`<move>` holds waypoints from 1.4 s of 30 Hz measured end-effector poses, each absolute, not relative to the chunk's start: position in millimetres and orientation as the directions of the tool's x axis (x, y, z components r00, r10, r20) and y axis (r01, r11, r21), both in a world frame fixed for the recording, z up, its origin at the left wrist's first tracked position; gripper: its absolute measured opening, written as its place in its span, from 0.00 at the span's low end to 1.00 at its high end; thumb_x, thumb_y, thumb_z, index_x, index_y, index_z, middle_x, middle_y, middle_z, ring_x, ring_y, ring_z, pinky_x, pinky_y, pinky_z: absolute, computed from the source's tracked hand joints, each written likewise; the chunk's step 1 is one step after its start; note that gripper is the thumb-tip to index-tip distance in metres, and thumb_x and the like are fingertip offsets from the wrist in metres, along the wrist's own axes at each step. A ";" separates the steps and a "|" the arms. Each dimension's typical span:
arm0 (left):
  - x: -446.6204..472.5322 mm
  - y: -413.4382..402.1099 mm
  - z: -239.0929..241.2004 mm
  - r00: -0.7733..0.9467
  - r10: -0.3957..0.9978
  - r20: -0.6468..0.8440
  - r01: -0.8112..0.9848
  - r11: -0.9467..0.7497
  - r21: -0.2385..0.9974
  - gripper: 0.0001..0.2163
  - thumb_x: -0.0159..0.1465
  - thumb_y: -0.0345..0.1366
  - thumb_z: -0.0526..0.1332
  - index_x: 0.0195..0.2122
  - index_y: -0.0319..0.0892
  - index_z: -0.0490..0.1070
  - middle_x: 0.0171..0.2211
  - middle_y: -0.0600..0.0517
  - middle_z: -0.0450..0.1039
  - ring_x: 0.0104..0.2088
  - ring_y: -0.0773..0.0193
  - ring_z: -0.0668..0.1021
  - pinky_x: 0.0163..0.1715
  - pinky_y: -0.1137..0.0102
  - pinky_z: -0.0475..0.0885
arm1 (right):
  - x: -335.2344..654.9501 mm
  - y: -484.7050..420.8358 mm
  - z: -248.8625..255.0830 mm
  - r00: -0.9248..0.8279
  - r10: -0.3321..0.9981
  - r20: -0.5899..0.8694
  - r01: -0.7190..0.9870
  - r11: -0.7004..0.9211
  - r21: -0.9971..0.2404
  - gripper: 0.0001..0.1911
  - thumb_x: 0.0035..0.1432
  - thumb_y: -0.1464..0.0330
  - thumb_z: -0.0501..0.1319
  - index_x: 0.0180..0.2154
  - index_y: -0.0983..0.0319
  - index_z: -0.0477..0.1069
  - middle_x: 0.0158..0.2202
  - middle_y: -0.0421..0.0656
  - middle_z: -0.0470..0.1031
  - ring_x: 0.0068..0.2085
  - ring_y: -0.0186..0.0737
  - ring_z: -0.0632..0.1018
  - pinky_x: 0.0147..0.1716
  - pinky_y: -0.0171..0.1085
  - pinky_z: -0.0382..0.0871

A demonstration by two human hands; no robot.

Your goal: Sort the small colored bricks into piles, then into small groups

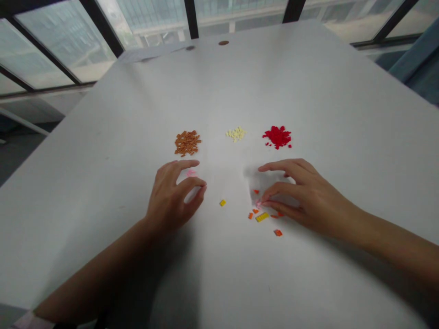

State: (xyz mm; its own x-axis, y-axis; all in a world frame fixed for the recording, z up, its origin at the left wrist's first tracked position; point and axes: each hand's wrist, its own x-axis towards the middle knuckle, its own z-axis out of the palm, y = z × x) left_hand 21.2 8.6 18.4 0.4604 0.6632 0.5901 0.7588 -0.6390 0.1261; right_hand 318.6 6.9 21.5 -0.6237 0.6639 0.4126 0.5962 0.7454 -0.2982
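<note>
My left hand point(174, 194) hovers over the white table with thumb and a finger pinched together and the index finger stretched out. Whatever is in that pinch is too small to make out. Just behind it lies a little cluster of pink pieces point(191, 172). At the right, my right hand point(295, 187) pinches at a small pink piece point(258, 204), with its index finger raised. Around those fingertips are several small orange pieces point(278, 233) and a longer yellow brick point(262, 217). A small yellow brick point(222, 203) lies between the hands.
Beyond the hands, three piles of tiny pieces stand in a row: brown point(187, 143), pale yellow point(236, 134) and red point(277, 137). Two round brown spots point(223, 43) show near the far edge of the white table point(219, 91). Windows lie behind it.
</note>
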 end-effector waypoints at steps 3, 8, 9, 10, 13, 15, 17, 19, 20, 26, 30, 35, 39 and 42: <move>41.9 -0.4 22.6 0.508 0.647 0.568 0.700 -0.695 0.166 0.01 0.63 0.33 0.65 0.36 0.44 0.75 0.51 0.43 0.75 0.49 0.54 0.78 0.54 0.53 0.71 | 310.1 -0.4 23.3 -0.585 0.664 0.465 0.614 0.737 -0.281 0.06 0.63 0.66 0.63 0.34 0.58 0.77 0.52 0.52 0.75 0.49 0.51 0.75 0.45 0.52 0.75; 71.0 -14.5 22.5 0.588 0.614 0.527 0.597 -0.769 0.229 0.04 0.65 0.34 0.66 0.39 0.45 0.72 0.52 0.43 0.74 0.51 0.57 0.77 0.58 0.53 0.69 | 301.5 -10.7 22.4 -0.588 0.652 0.480 0.571 0.754 -0.325 0.04 0.64 0.70 0.62 0.35 0.59 0.75 0.51 0.52 0.75 0.50 0.49 0.74 0.45 0.49 0.74; 73.6 -16.0 22.0 0.597 0.605 0.527 0.582 -0.778 0.234 0.04 0.65 0.33 0.65 0.39 0.46 0.71 0.52 0.44 0.74 0.52 0.58 0.77 0.58 0.54 0.69 | 300.7 -11.8 21.9 -0.586 0.649 0.486 0.563 0.757 -0.331 0.04 0.64 0.70 0.62 0.35 0.59 0.74 0.50 0.52 0.75 0.50 0.48 0.74 0.45 0.48 0.74; 75.2 -16.9 21.5 0.603 0.600 0.525 0.572 -0.785 0.239 0.04 0.65 0.31 0.65 0.39 0.46 0.70 0.52 0.44 0.74 0.52 0.59 0.77 0.59 0.54 0.68 | 300.2 -12.6 21.4 -0.582 0.648 0.491 0.559 0.758 -0.338 0.04 0.64 0.70 0.61 0.35 0.59 0.74 0.50 0.52 0.76 0.50 0.48 0.75 0.45 0.48 0.73; 75.8 -17.5 21.2 0.599 0.609 0.520 0.568 -0.781 0.261 0.05 0.64 0.30 0.64 0.39 0.46 0.70 0.52 0.44 0.74 0.52 0.60 0.77 0.59 0.55 0.68 | 298.6 -13.6 19.7 -0.565 0.655 0.501 0.551 0.752 -0.362 0.03 0.64 0.70 0.61 0.36 0.59 0.73 0.49 0.51 0.75 0.49 0.46 0.75 0.44 0.47 0.73; 75.4 -17.3 21.7 0.587 0.624 0.516 0.578 -0.769 0.273 0.06 0.63 0.30 0.65 0.39 0.46 0.70 0.53 0.44 0.74 0.52 0.58 0.77 0.59 0.54 0.68 | 297.5 -13.6 18.4 -0.558 0.657 0.507 0.543 0.751 -0.376 0.03 0.64 0.70 0.61 0.36 0.59 0.73 0.49 0.51 0.75 0.48 0.46 0.75 0.44 0.46 0.73; 76.0 -17.5 22.2 0.569 0.639 0.518 0.592 -0.755 0.281 0.05 0.63 0.31 0.65 0.38 0.46 0.71 0.53 0.44 0.74 0.52 0.57 0.77 0.60 0.52 0.67 | 296.6 -13.7 17.0 -0.555 0.658 0.509 0.540 0.750 -0.381 0.03 0.64 0.71 0.61 0.35 0.60 0.73 0.48 0.51 0.76 0.47 0.45 0.75 0.43 0.45 0.73; 77.7 -18.5 22.3 0.560 0.646 0.519 0.597 -0.749 0.287 0.05 0.63 0.32 0.66 0.38 0.46 0.72 0.53 0.44 0.74 0.52 0.57 0.77 0.60 0.51 0.65 | 296.1 -13.8 15.5 -0.555 0.656 0.512 0.545 0.751 -0.373 0.04 0.64 0.71 0.61 0.35 0.61 0.73 0.48 0.52 0.76 0.47 0.46 0.76 0.43 0.46 0.73; 78.5 -19.0 22.2 0.558 0.645 0.522 0.595 -0.750 0.290 0.04 0.63 0.32 0.66 0.38 0.46 0.72 0.53 0.45 0.74 0.52 0.57 0.77 0.61 0.51 0.65 | 296.0 -13.9 15.0 -0.554 0.654 0.515 0.547 0.752 -0.367 0.04 0.64 0.71 0.61 0.35 0.61 0.73 0.47 0.52 0.76 0.47 0.47 0.76 0.43 0.46 0.73; 65.3 -8.2 22.0 0.550 0.628 0.550 0.640 -0.740 0.205 0.04 0.62 0.30 0.66 0.36 0.46 0.74 0.52 0.46 0.75 0.50 0.57 0.78 0.60 0.49 0.65 | 298.3 -10.5 16.7 -0.558 0.643 0.525 0.559 0.759 -0.334 0.04 0.64 0.71 0.61 0.37 0.60 0.75 0.49 0.51 0.76 0.46 0.47 0.77 0.42 0.47 0.74; 31.5 16.6 18.5 0.413 0.675 0.611 0.799 -0.590 0.112 0.01 0.63 0.33 0.66 0.35 0.47 0.75 0.51 0.47 0.76 0.50 0.54 0.79 0.58 0.50 0.67 | 306.2 -2.5 16.9 -0.546 0.666 0.509 0.622 0.729 -0.286 0.04 0.64 0.70 0.61 0.39 0.59 0.75 0.50 0.53 0.75 0.47 0.48 0.78 0.42 0.48 0.75; 2.2 33.8 6.5 0.253 0.762 0.596 0.883 -0.434 0.180 0.01 0.61 0.35 0.67 0.32 0.46 0.77 0.48 0.47 0.78 0.49 0.51 0.79 0.52 0.52 0.71 | 319.6 5.9 13.7 -0.521 0.707 0.479 0.668 0.687 -0.287 0.06 0.64 0.71 0.59 0.40 0.58 0.75 0.49 0.53 0.75 0.46 0.47 0.79 0.41 0.47 0.77; 1.7 32.5 2.1 0.260 0.779 0.571 0.882 -0.432 0.188 0.02 0.61 0.35 0.67 0.35 0.46 0.78 0.49 0.46 0.77 0.49 0.51 0.79 0.52 0.53 0.71 | 324.3 7.6 10.9 -0.517 0.725 0.455 0.676 0.672 -0.302 0.07 0.64 0.71 0.58 0.39 0.58 0.75 0.49 0.52 0.75 0.43 0.46 0.80 0.40 0.47 0.78; 3.9 30.7 3.4 0.267 0.768 0.583 0.883 -0.437 0.171 0.04 0.61 0.35 0.67 0.38 0.47 0.78 0.50 0.46 0.76 0.50 0.51 0.79 0.51 0.53 0.72 | 324.2 6.9 10.2 -0.520 0.737 0.433 0.676 0.664 -0.319 0.08 0.64 0.70 0.57 0.38 0.57 0.75 0.49 0.52 0.75 0.43 0.47 0.80 0.40 0.47 0.77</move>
State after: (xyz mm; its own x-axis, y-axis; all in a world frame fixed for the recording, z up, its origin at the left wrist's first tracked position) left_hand 3.9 30.7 3.4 0.2668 0.7676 0.5828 0.8832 -0.4368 0.1709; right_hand 324.2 6.9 10.2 -0.5198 0.7367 0.4326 0.6763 0.6642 -0.3186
